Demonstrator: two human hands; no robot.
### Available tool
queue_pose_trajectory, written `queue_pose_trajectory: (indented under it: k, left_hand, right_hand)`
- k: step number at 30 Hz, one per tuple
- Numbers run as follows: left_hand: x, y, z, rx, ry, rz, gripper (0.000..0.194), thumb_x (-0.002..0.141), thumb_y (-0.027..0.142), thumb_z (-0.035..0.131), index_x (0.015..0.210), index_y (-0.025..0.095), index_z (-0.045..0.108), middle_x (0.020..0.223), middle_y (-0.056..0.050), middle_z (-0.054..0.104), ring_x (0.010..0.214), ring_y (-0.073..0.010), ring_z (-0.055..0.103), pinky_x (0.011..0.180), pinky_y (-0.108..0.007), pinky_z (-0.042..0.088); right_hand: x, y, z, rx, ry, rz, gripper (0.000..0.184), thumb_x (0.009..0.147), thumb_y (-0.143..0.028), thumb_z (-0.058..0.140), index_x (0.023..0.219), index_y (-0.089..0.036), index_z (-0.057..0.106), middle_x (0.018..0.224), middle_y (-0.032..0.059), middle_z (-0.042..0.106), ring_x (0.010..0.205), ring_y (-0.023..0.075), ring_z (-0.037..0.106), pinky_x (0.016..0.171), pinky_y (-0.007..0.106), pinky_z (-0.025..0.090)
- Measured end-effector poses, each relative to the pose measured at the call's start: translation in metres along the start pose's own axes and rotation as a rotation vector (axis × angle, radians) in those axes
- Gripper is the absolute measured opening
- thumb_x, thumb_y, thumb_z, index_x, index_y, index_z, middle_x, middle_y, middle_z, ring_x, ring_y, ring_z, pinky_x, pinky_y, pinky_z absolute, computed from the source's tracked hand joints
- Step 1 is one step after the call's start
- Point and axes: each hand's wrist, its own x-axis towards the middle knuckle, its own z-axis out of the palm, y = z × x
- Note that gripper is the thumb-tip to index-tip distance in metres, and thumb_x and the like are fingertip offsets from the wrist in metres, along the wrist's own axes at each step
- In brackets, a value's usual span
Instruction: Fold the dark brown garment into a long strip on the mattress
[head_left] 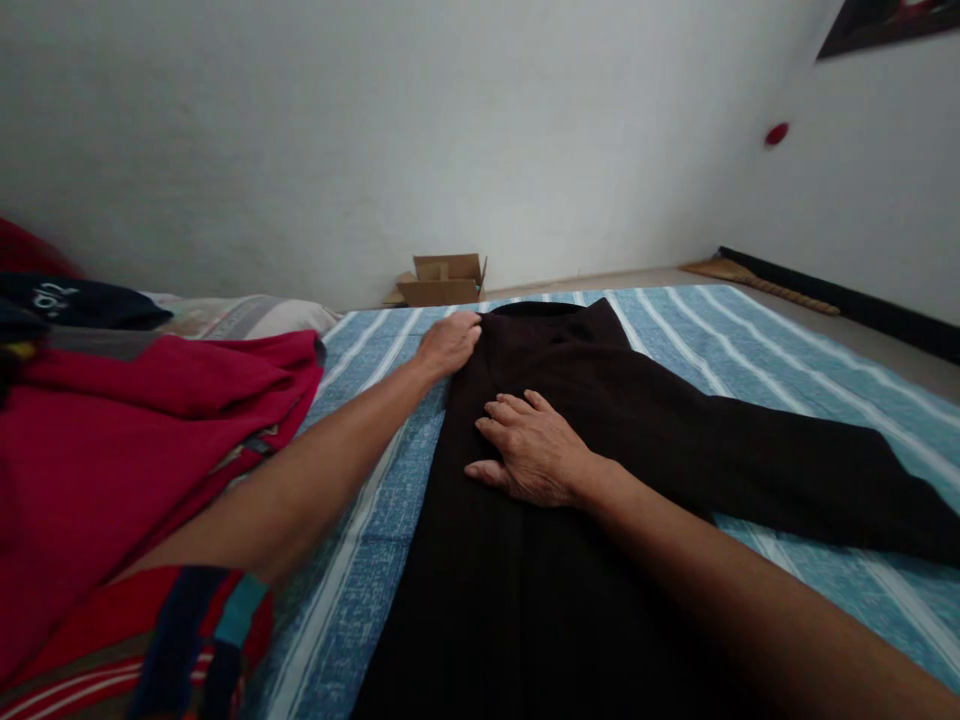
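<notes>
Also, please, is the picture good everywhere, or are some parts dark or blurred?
Head view: dim light, wall palest near the middle; head view: dark long-sleeved garment nearly black in its lower part, little detail; head view: red spot at upper right blurred, right hand clearer.

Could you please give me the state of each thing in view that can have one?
Black long-sleeved garment: laid out, right-side sleeve extended
Cardboard box: open, flaps up
Blue striped bedsheet: spread mostly flat
Pink garment: loosely heaped
Left hand: gripping garment's shoulder
Right hand: flat on garment
</notes>
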Motion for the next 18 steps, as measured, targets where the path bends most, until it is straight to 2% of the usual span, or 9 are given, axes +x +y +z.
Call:
queue_pose_trajectory:
  k: [3,6,8,11,14,18]
  left_hand:
    - [-0.005,0.003,0.025,-0.061,-0.155,0.047,0.034,0.087,0.027,0.043,0.116,0.015,0.056,0.135,-0.011,0.049,0.129,-0.0211,0.038,0.107,-0.030,0.026]
    - [-0.006,0.002,0.038,-0.051,-0.220,-0.058,0.046,0.090,0.031,0.039,0.132,0.014,0.043,0.150,-0.012,0.028,0.139,-0.0219,0.020,0.111,-0.035,0.015]
    - [-0.007,0.001,0.037,-0.028,-0.257,-0.086,0.048,0.091,0.034,0.037,0.136,0.016,0.038,0.152,-0.011,0.023,0.140,-0.0218,0.017,0.111,-0.038,0.014]
    - [-0.011,0.006,0.026,0.042,-0.288,-0.082,0.047,0.092,0.036,0.035,0.136,0.019,0.038,0.152,-0.010,0.023,0.139,-0.0224,0.020,0.111,-0.044,0.014]
    - [-0.017,0.019,0.014,0.103,-0.256,-0.096,0.041,0.092,0.032,0.034,0.131,0.019,0.043,0.149,-0.012,0.029,0.137,-0.0230,0.024,0.111,-0.047,0.013]
    - [-0.030,0.037,0.008,0.117,-0.213,-0.104,0.041,0.092,0.025,0.032,0.131,0.017,0.042,0.149,-0.013,0.030,0.138,-0.0213,0.023,0.111,-0.045,0.013]
  right_hand:
    - [0.001,0.000,0.001,-0.008,0.003,-0.001,0.050,0.089,-0.055,0.041,0.112,-0.015,0.058,0.121,0.0134,0.055,0.122,0.0281,0.041,0.104,0.050,0.024]
    - [0.001,0.001,0.001,-0.009,0.003,0.004,0.050,0.089,-0.056,0.041,0.113,-0.015,0.058,0.121,0.0134,0.055,0.122,0.0280,0.041,0.104,0.050,0.025]
    - [0.002,0.001,0.001,-0.003,0.005,0.005,0.050,0.089,-0.055,0.041,0.112,-0.015,0.058,0.121,0.0133,0.055,0.122,0.0278,0.041,0.104,0.050,0.025]
    - [0.001,0.001,0.001,0.006,0.014,0.001,0.049,0.089,-0.055,0.040,0.111,-0.015,0.059,0.121,0.0129,0.055,0.122,0.0271,0.041,0.105,0.049,0.024]
    - [0.001,0.001,0.003,0.008,0.023,0.002,0.049,0.089,-0.056,0.040,0.109,-0.016,0.059,0.119,0.0124,0.056,0.121,0.0261,0.042,0.105,0.048,0.023]
    - [0.001,-0.001,0.003,0.020,0.048,-0.009,0.048,0.089,-0.056,0.042,0.107,-0.016,0.061,0.114,0.0122,0.058,0.117,0.0258,0.046,0.103,0.048,0.025]
